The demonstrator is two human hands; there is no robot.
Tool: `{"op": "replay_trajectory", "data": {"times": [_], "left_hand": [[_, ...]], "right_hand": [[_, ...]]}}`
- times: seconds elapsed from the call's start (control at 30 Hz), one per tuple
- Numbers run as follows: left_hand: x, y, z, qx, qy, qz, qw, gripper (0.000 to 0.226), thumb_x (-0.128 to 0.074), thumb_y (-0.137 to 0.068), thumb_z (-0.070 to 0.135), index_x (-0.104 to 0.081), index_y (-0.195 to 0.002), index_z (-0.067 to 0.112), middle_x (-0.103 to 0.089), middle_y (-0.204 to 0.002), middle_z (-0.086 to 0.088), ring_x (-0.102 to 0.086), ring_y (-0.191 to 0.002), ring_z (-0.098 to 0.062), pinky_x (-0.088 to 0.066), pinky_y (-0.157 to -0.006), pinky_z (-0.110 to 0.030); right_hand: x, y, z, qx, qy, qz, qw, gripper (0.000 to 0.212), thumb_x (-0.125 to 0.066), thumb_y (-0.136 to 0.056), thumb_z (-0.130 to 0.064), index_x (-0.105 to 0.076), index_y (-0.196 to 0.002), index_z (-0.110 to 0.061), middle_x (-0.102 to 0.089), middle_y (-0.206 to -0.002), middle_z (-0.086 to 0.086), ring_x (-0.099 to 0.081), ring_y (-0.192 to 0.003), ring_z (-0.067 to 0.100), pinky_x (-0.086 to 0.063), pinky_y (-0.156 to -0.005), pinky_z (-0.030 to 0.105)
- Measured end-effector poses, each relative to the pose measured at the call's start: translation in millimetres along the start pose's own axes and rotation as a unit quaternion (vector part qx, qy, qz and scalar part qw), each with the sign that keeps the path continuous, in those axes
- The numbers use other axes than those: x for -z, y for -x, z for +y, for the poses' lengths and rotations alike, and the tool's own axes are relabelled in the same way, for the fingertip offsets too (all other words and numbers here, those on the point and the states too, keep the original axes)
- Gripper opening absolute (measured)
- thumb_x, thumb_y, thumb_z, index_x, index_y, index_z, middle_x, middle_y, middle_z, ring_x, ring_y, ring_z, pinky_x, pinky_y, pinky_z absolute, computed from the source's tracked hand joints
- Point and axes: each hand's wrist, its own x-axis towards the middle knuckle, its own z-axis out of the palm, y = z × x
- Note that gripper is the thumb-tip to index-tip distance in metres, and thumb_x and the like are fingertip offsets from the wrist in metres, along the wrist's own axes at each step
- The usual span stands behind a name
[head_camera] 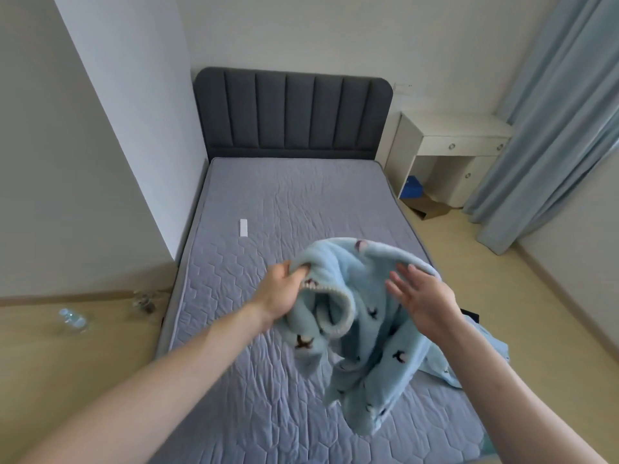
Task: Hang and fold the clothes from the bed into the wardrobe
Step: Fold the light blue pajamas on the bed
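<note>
A light blue fleece garment [365, 329] with small dark animal prints hangs in the air above the grey quilted mattress [268, 202]. My left hand [284, 289] grips its upper edge near a cuff or collar opening. My right hand [422, 296] is just to the right, fingers straight and spread, palm against the garment's upper right part. The garment's lower folds trail down onto the bed's right edge. More light blue fabric [495, 349] lies at the right edge of the bed, partly hidden by my right arm. No wardrobe is in view.
A white remote [243, 227] lies on the mattress. A dark padded headboard [291, 112] backs the bed. A white desk [452, 152] and blue curtains [552, 128] stand on the right. A plastic bottle [73, 319] lies on the wood floor at left.
</note>
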Motion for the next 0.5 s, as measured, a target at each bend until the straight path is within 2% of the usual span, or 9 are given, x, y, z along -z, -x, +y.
{"op": "replay_trajectory", "data": {"times": [0.03, 0.1, 0.2, 0.23, 0.3, 0.4, 0.47, 0.5], "left_hand": [[3, -3, 14, 0.016, 0.024, -0.022, 0.999, 0.03, -0.062, -0.094, 0.043, -0.076, -0.089, 0.017, -0.078, -0.09, -0.004, -0.072, -0.08, -0.014, -0.058, -0.073, -0.035], [-2, -6, 29, 0.041, 0.038, -0.063, 0.996, 0.031, -0.063, -0.094, 0.041, -0.077, -0.094, 0.013, -0.078, -0.094, -0.011, -0.074, -0.083, -0.022, -0.06, -0.076, -0.039], [-19, -4, 34, 0.1, 0.028, -0.096, 0.99, 0.042, -0.067, -0.094, 0.042, -0.073, -0.108, 0.003, -0.077, -0.102, -0.018, -0.074, -0.098, -0.035, -0.061, -0.088, -0.051], [-22, -3, 33, 0.116, 0.029, -0.106, 0.987, 0.046, -0.068, -0.093, 0.044, -0.072, -0.11, 0.001, -0.076, -0.104, -0.02, -0.073, -0.101, -0.038, -0.059, -0.091, -0.054], [-23, 0, 34, 0.141, 0.042, -0.144, 0.979, 0.055, -0.074, -0.088, 0.048, -0.071, -0.112, -0.002, -0.075, -0.106, -0.022, -0.073, -0.101, -0.038, -0.058, -0.092, -0.054], [-11, 1, 41, 0.135, -0.01, -0.242, 0.961, 0.062, -0.087, -0.072, 0.049, -0.071, -0.112, 0.004, -0.076, -0.106, -0.016, -0.074, -0.1, -0.032, -0.061, -0.086, -0.044], [-2, 1, 44, 0.105, -0.07, -0.302, 0.945, 0.051, -0.092, -0.068, 0.032, -0.071, -0.109, 0.008, -0.076, -0.106, -0.014, -0.074, -0.1, -0.032, -0.061, -0.081, -0.041], [1, -1, 44, 0.091, -0.093, -0.31, 0.942, 0.047, -0.091, -0.067, 0.02, -0.07, -0.108, 0.009, -0.076, -0.105, -0.014, -0.074, -0.099, -0.032, -0.062, -0.08, -0.041]], "right_hand": [[5, 2, 8, 0.002, 0.066, -0.013, 0.998, 0.025, -0.06, -0.102, -0.012, -0.057, -0.126, -0.007, -0.068, -0.126, 0.011, -0.069, -0.108, 0.027, -0.061, -0.082, 0.039], [11, 11, 30, 0.009, 0.204, -0.093, 0.974, 0.053, -0.074, -0.092, -0.014, -0.051, -0.141, -0.015, -0.066, -0.131, 0.006, -0.069, -0.114, 0.024, -0.059, -0.091, 0.041], [6, 30, 65, 0.023, 0.36, -0.223, 0.906, 0.069, -0.085, -0.079, -0.031, -0.051, -0.14, -0.032, -0.063, -0.133, -0.01, -0.068, -0.113, 0.006, -0.059, -0.089, 0.029], [4, 35, 73, 0.027, 0.379, -0.231, 0.896, 0.07, -0.086, -0.078, -0.035, -0.051, -0.139, -0.036, -0.062, -0.133, -0.014, -0.066, -0.114, 0.003, -0.058, -0.089, 0.027], [4, 42, 79, 0.026, 0.38, -0.233, 0.895, 0.071, -0.086, -0.079, -0.036, -0.049, -0.14, -0.042, -0.06, -0.136, -0.016, -0.063, -0.119, 0.003, -0.056, -0.097, 0.032], [9, 43, 74, 0.0, 0.333, -0.33, 0.883, 0.074, -0.083, -0.085, -0.034, -0.045, -0.148, -0.04, -0.057, -0.145, -0.009, -0.058, -0.131, 0.016, -0.048, -0.109, 0.043], [9, 44, 74, -0.002, 0.323, -0.35, 0.879, 0.068, -0.083, -0.085, -0.033, -0.049, -0.144, -0.035, -0.065, -0.136, -0.005, -0.063, -0.125, 0.017, -0.054, -0.102, 0.039], [7, 43, 76, 0.02, 0.358, -0.314, 0.879, 0.055, -0.082, -0.085, -0.031, -0.058, -0.134, -0.037, -0.071, -0.124, -0.008, -0.069, -0.114, 0.012, -0.058, -0.093, 0.034]]}}
